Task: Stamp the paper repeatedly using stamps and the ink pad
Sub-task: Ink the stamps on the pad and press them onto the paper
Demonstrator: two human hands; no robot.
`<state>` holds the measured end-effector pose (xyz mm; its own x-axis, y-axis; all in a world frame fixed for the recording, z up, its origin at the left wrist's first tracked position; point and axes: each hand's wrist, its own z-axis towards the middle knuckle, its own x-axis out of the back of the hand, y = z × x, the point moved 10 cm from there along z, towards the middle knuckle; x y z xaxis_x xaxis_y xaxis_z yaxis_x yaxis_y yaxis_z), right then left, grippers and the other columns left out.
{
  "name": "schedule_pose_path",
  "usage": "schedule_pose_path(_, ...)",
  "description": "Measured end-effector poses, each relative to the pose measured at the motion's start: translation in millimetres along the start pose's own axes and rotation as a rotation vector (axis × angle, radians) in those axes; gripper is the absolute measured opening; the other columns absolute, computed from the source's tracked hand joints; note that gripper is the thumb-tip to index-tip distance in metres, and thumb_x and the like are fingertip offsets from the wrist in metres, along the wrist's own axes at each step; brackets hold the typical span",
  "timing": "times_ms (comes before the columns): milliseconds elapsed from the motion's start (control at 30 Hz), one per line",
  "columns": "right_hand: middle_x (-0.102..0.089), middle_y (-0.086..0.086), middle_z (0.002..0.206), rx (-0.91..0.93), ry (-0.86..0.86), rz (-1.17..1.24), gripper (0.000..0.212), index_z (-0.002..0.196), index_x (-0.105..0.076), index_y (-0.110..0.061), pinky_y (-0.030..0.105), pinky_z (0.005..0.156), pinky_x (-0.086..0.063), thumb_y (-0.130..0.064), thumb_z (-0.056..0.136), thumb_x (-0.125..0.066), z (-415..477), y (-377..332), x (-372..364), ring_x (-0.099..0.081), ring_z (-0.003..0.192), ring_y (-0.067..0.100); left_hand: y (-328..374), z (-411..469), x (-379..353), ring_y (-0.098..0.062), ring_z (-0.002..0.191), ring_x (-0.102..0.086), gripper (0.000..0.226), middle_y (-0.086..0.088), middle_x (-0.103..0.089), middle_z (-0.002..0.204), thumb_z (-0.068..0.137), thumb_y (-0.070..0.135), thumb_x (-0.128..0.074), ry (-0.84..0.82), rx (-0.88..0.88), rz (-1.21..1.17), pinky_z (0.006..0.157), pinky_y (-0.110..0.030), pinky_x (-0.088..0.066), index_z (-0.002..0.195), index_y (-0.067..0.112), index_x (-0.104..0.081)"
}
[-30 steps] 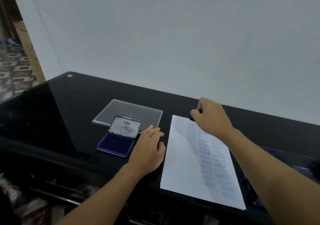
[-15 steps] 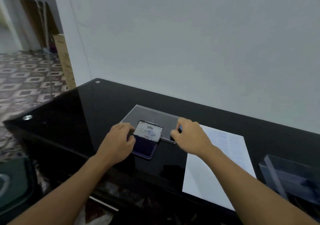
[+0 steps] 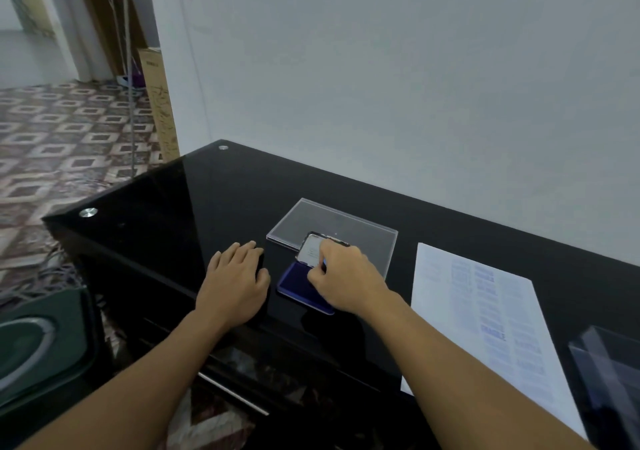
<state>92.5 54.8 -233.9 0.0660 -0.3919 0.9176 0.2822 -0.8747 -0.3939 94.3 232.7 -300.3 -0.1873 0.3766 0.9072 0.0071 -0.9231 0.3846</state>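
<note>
While the right hand (image 3: 343, 278) pinches a stamp (image 3: 323, 262) down on the ink pad (image 3: 298, 281), left hand (image 3: 235, 285) flat and empty just left of it, fingers together, stamped paper (image 3: 485, 314) well right.

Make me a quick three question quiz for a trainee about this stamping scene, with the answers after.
1. True or false: the right hand is over the ink pad.
2. Which hand lies flat on the black table?
3. The paper lies on which side of the ink pad: A the person's left, B the person's right?

Key: 1 true. 2 the left hand. 3 B.
</note>
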Motion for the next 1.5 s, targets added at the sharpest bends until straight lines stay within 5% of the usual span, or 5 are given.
schedule_pose_path(233, -0.062, 0.004, 0.082, 0.031, 0.009, -0.045, 0.015, 0.085, -0.045, -0.017, 0.041, 0.064, -0.056, -0.028, 0.094, -0.049, -1.2, -3.5, -18.0, -0.061, 0.076, 0.025, 0.1, -2.8, 0.4, -0.019, 0.150, -0.018, 0.050, 0.004, -0.030, 0.160, 0.100, 0.038, -0.036, 0.033, -0.004, 0.033, 0.123, -0.042, -0.012, 0.148, 0.023, -0.039)
schedule_pose_path(433, -0.045, -0.002, 0.068, 0.033, 0.053, -0.067, 0.022, 0.079, -0.032, -0.022, 0.031, 0.050, -0.033, -0.024, 0.095, -0.047, -5.5, -4.4, -18.8, -0.048, 0.066, 0.025, 2.1, -3.1, 2.1, -0.019, 0.148, -0.024, 0.049, 0.003, -0.035, 0.157, 0.098, 0.037, -0.038, 0.055, 0.004, 0.044, 0.122, -0.044, -0.015, 0.145, 0.022, -0.044)
schedule_pose_path(767, -0.043, -0.002, 0.067, 0.013, 0.045, -0.061, 0.035, 0.074, -0.023, -0.025, 0.028, 0.047, -0.026, -0.017, 0.098, -0.047, -3.3, -0.8, -26.4, -0.045, 0.064, 0.025, 2.5, -2.7, 2.0, -0.019, 0.147, -0.026, 0.047, 0.004, -0.038, 0.155, 0.098, 0.037, -0.040, 0.064, 0.016, 0.058, 0.122, -0.044, -0.016, 0.143, 0.023, -0.045)
schedule_pose_path(1267, -0.051, 0.000, 0.077, 0.025, 0.057, -0.073, 0.017, 0.090, -0.031, -0.025, 0.033, 0.059, -0.042, -0.022, 0.101, -0.044, -3.9, -1.2, -28.6, -0.052, 0.068, 0.024, 2.8, -3.0, 2.1, -0.019, 0.147, -0.024, 0.047, 0.004, -0.036, 0.156, 0.098, 0.037, -0.039, 0.062, 0.017, 0.067, 0.122, -0.044, -0.016, 0.143, 0.023, -0.045)
schedule_pose_path(1500, -0.050, 0.001, 0.071, -0.021, 0.040, -0.027, 0.027, 0.080, -0.029, -0.025, 0.035, 0.056, -0.040, -0.015, 0.099, -0.045, 5.1, 2.3, -29.1, -0.053, 0.068, 0.028, 2.8, -3.2, 1.7, -0.020, 0.147, -0.025, 0.048, 0.002, -0.037, 0.156, 0.098, 0.037, -0.040, 0.064, 0.012, 0.060, 0.122, -0.045, -0.016, 0.143, 0.022, -0.045)
